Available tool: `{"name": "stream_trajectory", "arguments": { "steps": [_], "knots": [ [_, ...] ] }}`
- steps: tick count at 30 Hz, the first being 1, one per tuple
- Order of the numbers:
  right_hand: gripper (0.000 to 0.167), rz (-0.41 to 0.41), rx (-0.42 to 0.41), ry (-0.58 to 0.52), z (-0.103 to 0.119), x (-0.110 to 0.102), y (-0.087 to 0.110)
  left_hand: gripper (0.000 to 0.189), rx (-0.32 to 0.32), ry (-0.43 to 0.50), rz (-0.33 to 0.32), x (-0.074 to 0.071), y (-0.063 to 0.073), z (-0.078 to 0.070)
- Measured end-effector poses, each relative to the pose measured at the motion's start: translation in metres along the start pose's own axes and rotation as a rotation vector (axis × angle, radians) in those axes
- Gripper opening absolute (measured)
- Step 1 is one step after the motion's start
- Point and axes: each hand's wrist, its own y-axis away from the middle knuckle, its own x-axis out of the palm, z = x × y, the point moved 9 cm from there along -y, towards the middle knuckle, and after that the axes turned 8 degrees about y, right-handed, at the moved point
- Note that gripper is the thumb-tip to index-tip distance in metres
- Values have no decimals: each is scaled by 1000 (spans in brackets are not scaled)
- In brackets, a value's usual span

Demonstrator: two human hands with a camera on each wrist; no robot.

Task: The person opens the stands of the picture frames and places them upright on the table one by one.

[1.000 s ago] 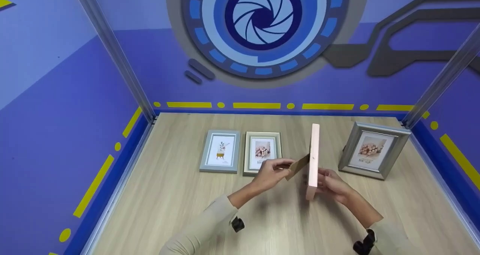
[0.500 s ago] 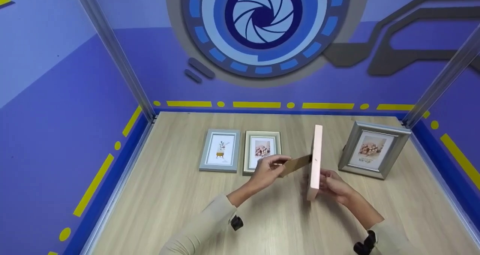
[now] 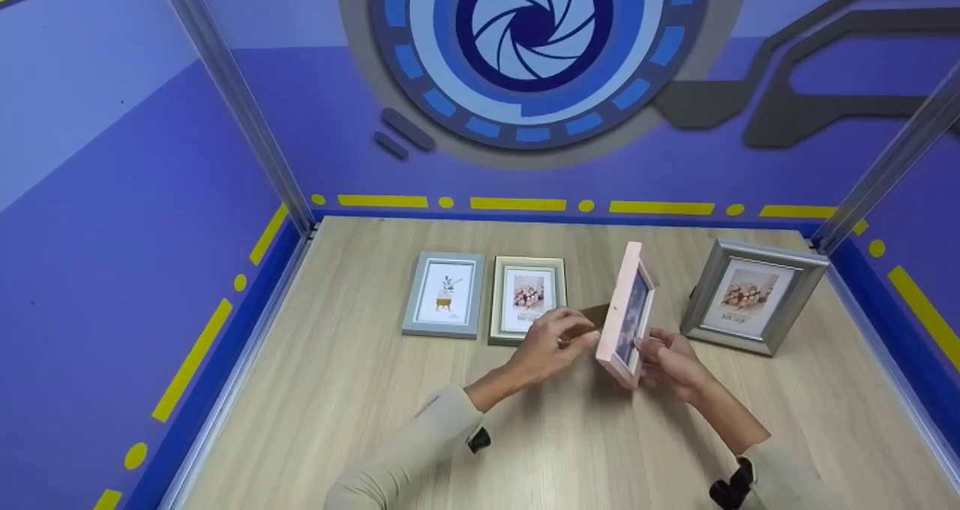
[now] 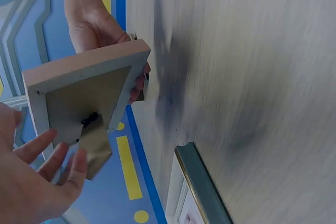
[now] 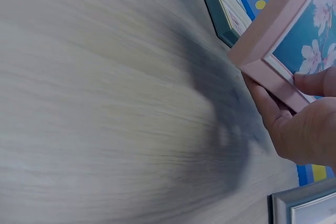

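My right hand [image 3: 679, 364] grips a pink picture frame [image 3: 616, 319] by its lower edge and holds it up off the table, its thumb over the front. A flower print shows inside the frame in the right wrist view. From the back, in the left wrist view, a brown stand leg [image 4: 96, 142] sticks out from the backing, with a small black piece [image 4: 90, 119] where they meet. My left hand [image 3: 551, 343] is beside the leg, its fingers spread and loosely bent; they overlap the leg in this view without closing round it.
On the wooden table [image 3: 360, 390], a light blue picture frame [image 3: 409, 300] and a champagne-coloured one [image 3: 496, 307] are at the back, left of my hands. A larger silver frame [image 3: 701, 270] stands tilted back at the right. Purple-blue walls [image 3: 390, 127] enclose the table.
The pink frame has turned from edge-on so that its front picture now shows to the head camera. My left hand has let go of the stand leg and shifted toward the frame.
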Motion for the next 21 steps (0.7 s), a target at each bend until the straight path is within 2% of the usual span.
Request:
{"name": "stream_trajectory", "arguments": {
  "steps": [4, 7, 9, 15, 21],
  "knots": [
    [54, -47, 8, -4, 0, -3, -1, 42, -146, -10, 48, 8, 1, 11],
    [57, -102, 17, 17, 2, -5, 1, 46, -201, -24, 77, 13, 1, 16],
    [58, -143, 17, 57, 5, -7, 2, 46, -192, -25, 86, 14, 0, 17],
    [57, -272, 3, 187, 15, -18, 5, 44, -107, 7, 92, 15, -6, 20],
    [56, -383, -40, 295, 27, -28, 10, 53, -113, 99, 114, 15, -13, 25]
  ]
}}
